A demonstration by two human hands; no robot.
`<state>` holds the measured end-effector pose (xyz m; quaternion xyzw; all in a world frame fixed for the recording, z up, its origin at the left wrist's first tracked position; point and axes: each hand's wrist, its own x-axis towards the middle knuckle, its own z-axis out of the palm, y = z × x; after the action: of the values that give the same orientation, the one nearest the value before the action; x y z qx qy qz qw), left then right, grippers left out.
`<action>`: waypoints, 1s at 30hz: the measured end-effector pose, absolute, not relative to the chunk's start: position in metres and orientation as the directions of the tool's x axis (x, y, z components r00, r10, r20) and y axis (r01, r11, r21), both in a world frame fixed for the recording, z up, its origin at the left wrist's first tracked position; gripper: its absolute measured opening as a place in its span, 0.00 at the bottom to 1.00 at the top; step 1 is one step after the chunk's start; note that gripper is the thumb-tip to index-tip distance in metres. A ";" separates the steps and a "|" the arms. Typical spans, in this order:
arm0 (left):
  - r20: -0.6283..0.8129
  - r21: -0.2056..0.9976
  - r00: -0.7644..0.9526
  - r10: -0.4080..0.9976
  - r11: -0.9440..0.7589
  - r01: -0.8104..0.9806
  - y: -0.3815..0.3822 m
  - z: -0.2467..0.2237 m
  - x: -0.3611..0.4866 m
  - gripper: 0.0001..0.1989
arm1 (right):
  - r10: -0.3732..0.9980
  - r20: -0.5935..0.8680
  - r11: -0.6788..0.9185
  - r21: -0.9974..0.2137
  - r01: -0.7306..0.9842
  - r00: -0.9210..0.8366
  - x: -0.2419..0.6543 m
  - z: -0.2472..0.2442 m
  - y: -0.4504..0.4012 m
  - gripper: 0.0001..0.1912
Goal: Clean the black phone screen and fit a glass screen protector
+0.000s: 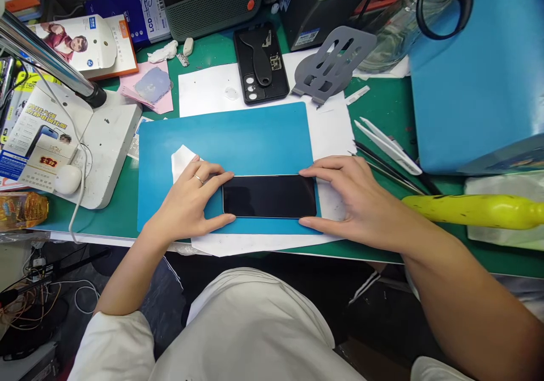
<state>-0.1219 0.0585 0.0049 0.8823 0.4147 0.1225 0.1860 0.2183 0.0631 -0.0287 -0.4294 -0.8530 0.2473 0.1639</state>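
A smartphone point(270, 197) with a dark, blank screen lies lengthwise on a blue mat point(229, 137). At its left end, my left hand point(191, 199), with a ring on one finger, grips the long edges between thumb and fingers. My right hand point(352, 199) holds the right end in the same way, thumb on the near edge and fingers on the far one. Partly under my left hand is a white piece of paper or cloth point(181, 160). White paper sheets point(204, 89) stick out from beneath the mat.
Behind the mat lie a black phone case point(261, 63) and a grey slotted stand point(335, 63). Tweezers point(389, 145) and thin tools are to the right, near a yellow bottle point(476, 211). A glass jug point(408, 24) stands far right. A white lamp base point(106, 154) occupies the left.
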 end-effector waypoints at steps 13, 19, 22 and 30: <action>0.059 0.446 0.624 0.779 -0.580 0.682 0.058 0.004 -0.123 0.33 | 0.806 0.106 0.534 -0.557 0.637 -0.583 0.218 -0.032 0.063 0.35; 0.052 0.444 0.625 0.779 -0.578 0.684 0.059 0.005 -0.122 0.34 | 0.805 0.102 0.534 -0.556 0.637 -0.585 0.219 -0.031 0.063 0.35; 0.049 0.438 0.628 0.777 -0.581 0.685 0.059 0.005 -0.122 0.34 | 0.806 0.076 0.520 -0.564 0.641 -0.587 0.220 -0.030 0.063 0.36; 0.059 0.474 0.628 0.776 -0.576 0.666 0.057 0.007 -0.124 0.29 | 0.809 0.118 0.523 -0.592 0.613 -0.576 0.221 -0.029 0.063 0.34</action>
<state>-0.1239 0.0566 0.0070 0.8779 0.4107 0.1309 0.2085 0.2207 0.0632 -0.0294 -0.4177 -0.8510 0.2528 0.1935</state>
